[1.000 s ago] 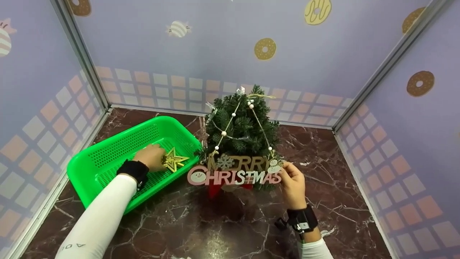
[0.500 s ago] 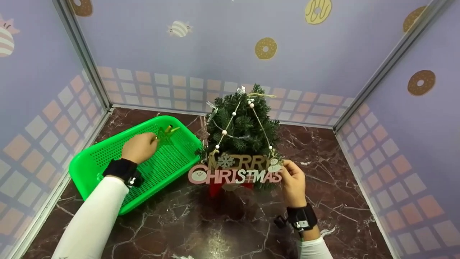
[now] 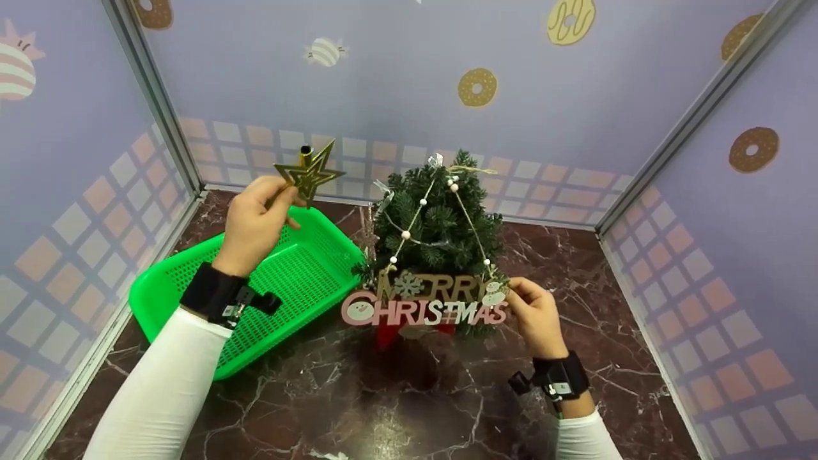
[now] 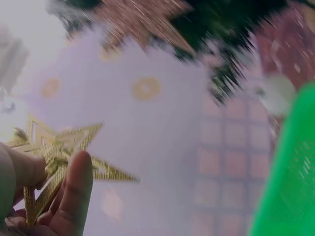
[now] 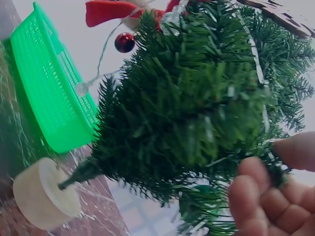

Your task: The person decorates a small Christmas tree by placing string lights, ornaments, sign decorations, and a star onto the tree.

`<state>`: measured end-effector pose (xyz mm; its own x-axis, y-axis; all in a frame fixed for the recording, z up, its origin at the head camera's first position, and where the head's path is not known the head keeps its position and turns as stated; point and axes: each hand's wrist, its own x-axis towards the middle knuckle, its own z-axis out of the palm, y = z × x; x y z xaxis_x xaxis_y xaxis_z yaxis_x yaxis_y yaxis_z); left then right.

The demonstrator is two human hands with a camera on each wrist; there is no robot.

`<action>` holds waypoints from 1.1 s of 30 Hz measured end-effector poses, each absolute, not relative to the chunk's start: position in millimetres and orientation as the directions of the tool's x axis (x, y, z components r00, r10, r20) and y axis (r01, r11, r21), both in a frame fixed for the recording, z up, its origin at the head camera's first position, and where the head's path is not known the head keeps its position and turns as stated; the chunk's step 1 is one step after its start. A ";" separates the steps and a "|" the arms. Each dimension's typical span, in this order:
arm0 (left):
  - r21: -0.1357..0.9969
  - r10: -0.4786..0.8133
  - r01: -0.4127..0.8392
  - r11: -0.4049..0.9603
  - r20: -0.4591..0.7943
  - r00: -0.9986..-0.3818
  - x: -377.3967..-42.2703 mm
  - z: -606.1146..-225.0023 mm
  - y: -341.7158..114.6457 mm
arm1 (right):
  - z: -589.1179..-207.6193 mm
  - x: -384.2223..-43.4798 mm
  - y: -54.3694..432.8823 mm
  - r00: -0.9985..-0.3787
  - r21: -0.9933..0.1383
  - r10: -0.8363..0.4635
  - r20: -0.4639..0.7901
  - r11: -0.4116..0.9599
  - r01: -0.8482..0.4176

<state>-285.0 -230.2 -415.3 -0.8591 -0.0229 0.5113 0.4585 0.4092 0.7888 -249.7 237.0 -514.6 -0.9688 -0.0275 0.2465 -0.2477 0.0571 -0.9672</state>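
Note:
High over the far end of the green basket, my left hand (image 3: 252, 227) pinches a gold star tree topper (image 3: 310, 174) by one of its points. The topper's socket tube points up in the head view; the left wrist view shows the star (image 4: 51, 147) between thumb and fingers. My right hand (image 3: 539, 322) is at the right side of a small Christmas tree (image 3: 434, 214), beside the end of a "Merry Christmas" sign (image 3: 418, 313). Close up in the right wrist view, its thumb and fingers pinch a green branch tip (image 5: 275, 164). The sign hangs from beaded strings across the tree's front.
The green perforated basket (image 3: 144, 306) lies left of the tree on the dark marbled tabletop (image 3: 396, 402). A round pale base (image 5: 37, 196) carries the tree. A red ball ornament (image 5: 125, 43) hangs among its branches. Patterned walls (image 3: 383, 70) enclose the back and both sides.
My left hand has lifted the gold star up out of the green basket. My right hand stays at the tree's right side, by the sign's end.

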 end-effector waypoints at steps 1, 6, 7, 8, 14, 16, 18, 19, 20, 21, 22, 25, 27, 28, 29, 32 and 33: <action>0.780 -0.024 0.482 0.399 0.534 -0.845 -283.5 -409.3 -225.1 | -512.3 -250.1 238.2 -0.968 -0.966 -0.040 0.246 0.077 -0.249; 0.720 -0.026 0.584 0.375 0.638 -0.770 -275.7 -383.6 -205.5 | -501.6 -252.3 245.7 -0.965 -0.947 -0.092 0.247 0.189 -0.260; 0.706 -0.022 0.603 0.372 0.656 -0.755 -274.5 -379.3 -202.5 | -499.1 -253.0 247.6 -0.964 -0.939 -0.097 0.249 0.220 -0.265; 0.689 -0.018 0.621 0.373 0.675 -0.738 -273.5 -375.5 -199.9 | -496.6 -254.1 249.4 -0.963 -0.933 -0.097 0.249 0.244 -0.266; 0.589 0.012 0.721 0.366 0.772 -0.636 -271.5 -362.1 -186.4 | -469.0 -261.8 257.8 -0.949 -0.897 -0.059 0.310 0.312 -0.313; 0.543 0.032 0.756 0.366 0.804 -0.593 -272.4 -358.1 -181.7 | -453.9 -264.2 257.6 -0.933 -0.885 -0.044 0.357 0.305 -0.353; 0.484 0.062 0.788 0.380 0.837 -0.543 -274.1 -353.3 -176.3 | -435.6 -267.0 254.9 -0.905 -0.865 -0.035 0.423 0.283 -0.415; 0.451 0.076 0.804 0.389 0.853 -0.516 -274.9 -350.5 -173.3 | -425.6 -268.5 252.5 -0.886 -0.851 -0.033 0.463 0.264 -0.454; 0.417 0.091 0.816 0.400 0.868 -0.488 -275.9 -347.5 -170.3 | -415.0 -269.9 249.3 -0.863 -0.833 -0.033 0.505 0.243 -0.497; 0.384 0.107 0.829 0.407 0.881 -0.461 -276.7 -344.5 -167.3 | -404.3 -271.6 245.9 -0.835 -0.810 -0.034 0.550 0.221 -0.543; 0.350 0.125 0.840 0.416 0.892 -0.434 -277.6 -341.7 -164.1 | -393.5 -273.2 242.0 -0.804 -0.785 -0.038 0.593 0.195 -0.588; 0.257 0.174 0.858 0.444 0.915 -0.365 -279.1 -334.1 -155.2 | -362.5 -277.2 229.7 -0.718 -0.707 -0.055 0.694 0.136 -0.694; 0.205 0.209 0.863 0.461 0.920 -0.330 -279.1 -330.2 -150.2 | -345.2 -279.7 221.4 -0.684 -0.676 -0.079 0.725 0.109 -0.729; 0.183 0.225 0.864 0.468 0.921 -0.317 -279.1 -328.8 -148.0 | -337.6 -280.5 217.1 -0.672 -0.665 -0.092 0.734 0.103 -0.740; 0.162 0.241 0.864 0.476 0.921 -0.305 -279.2 -327.5 -146.0 | -330.8 -281.5 212.7 -0.663 -0.654 -0.110 0.740 0.111 -0.748; 0.108 0.282 0.870 0.481 0.921 -0.270 -280.4 -324.4 -139.6 | -314.4 -284.2 199.5 -0.652 -0.635 -0.173 0.738 0.146 -0.758; 0.090 0.295 0.873 0.479 0.920 -0.257 -281.2 -323.6 -137.3 | -309.7 -284.5 195.2 -0.653 -0.632 -0.196 0.732 0.166 -0.757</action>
